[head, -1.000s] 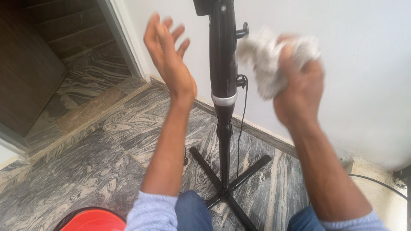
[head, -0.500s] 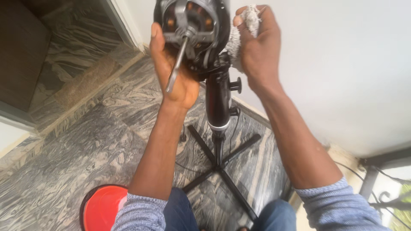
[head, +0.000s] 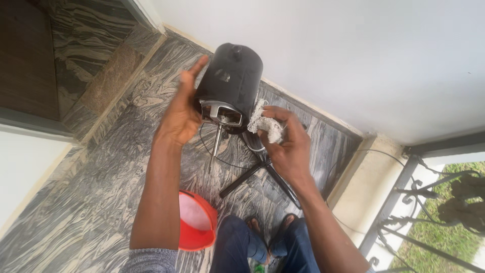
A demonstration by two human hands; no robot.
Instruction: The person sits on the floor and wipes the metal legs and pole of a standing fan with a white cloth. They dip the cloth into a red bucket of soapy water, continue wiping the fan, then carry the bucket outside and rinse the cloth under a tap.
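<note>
Our left hand (head: pixel 178 117) lies open against the black fan motor (head: pixel 230 83); our right hand (head: pixel 288 146) pinches a white cloth (head: pixel 262 121); the red bucket (head: pixel 198 222) looks whitish inside, contents unclear

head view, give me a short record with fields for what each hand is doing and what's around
left hand: left hand steadies the side of the black fan motor housing
right hand: right hand presses a white cloth against the housing's lower edge
shaft: metal shaft sticks out of the housing front, bare
stand: cross-shaped stand base on the marbled floor
nearby: red bucket beside the knees
</note>
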